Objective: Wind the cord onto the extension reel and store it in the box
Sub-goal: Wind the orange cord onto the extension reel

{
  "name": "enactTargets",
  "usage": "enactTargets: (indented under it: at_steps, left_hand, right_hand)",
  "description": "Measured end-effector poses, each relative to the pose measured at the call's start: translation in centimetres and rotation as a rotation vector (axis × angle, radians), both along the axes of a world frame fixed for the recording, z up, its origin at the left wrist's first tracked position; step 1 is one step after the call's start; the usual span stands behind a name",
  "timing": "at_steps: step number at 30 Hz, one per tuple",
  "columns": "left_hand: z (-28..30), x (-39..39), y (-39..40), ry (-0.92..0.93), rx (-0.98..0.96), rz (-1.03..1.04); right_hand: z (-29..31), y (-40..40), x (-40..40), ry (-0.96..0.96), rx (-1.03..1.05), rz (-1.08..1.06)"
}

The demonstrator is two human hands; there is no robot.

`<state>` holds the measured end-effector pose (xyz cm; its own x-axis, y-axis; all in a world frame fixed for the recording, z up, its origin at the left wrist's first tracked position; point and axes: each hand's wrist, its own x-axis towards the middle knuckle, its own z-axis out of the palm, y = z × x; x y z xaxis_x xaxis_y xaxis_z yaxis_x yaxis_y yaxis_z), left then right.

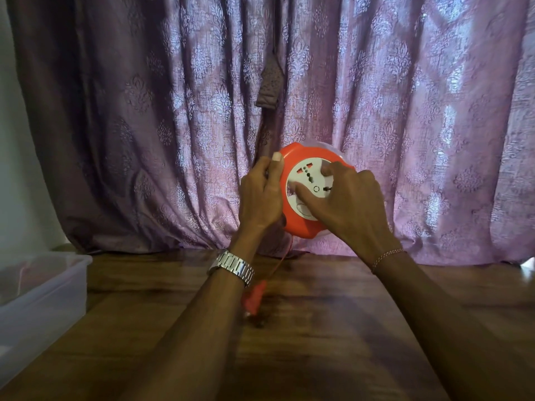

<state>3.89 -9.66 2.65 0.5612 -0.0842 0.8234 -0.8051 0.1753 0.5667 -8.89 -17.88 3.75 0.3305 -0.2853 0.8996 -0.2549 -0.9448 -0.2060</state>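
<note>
An orange round extension reel [301, 227] with a white socket face is held up above the wooden table [318, 328], in front of the curtain. My left hand [262, 195] grips the reel's left rim, thumb over the edge. My right hand [344, 198] lies on the white socket face with its fingers curled onto it. A thin orange cord [279, 260] hangs from the reel's bottom down to an orange plug [254, 298], which is blurred just above the table. A clear plastic box [43, 287] stands at the table's left edge.
A purple patterned curtain [405, 111] hangs close behind the reel, along the table's far edge. I wear a metal watch [231, 266] on the left wrist and a thin bracelet [386, 256] on the right.
</note>
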Motion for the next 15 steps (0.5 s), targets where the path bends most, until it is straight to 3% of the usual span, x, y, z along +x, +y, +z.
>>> enactTargets:
  at_steps: [5, 7, 10, 13, 15]
  left_hand:
    - [-0.1, 0.5, 0.0, 0.016, -0.007, -0.015]
    - [-0.1, 0.6, 0.1, 0.018, -0.020, -0.027]
    - [-0.2, 0.8, 0.3, 0.034, -0.025, -0.035]
    - [-0.1, 1.1, 0.5, 0.063, -0.038, -0.043]
    - [0.0, 1.1, 0.6, 0.061, -0.041, -0.032]
  right_hand:
    - [0.4, 0.1, -0.8, 0.036, -0.135, -0.133]
    - [0.9, 0.0, -1.2, 0.068, -0.224, -0.060]
    - [1.4, -0.6, -1.8, 0.271, -0.326, 0.121]
    - [1.6, -0.8, -2.0, 0.546, -0.260, 0.171]
    - [1.5, -0.4, -1.8, 0.578, -0.253, 0.157]
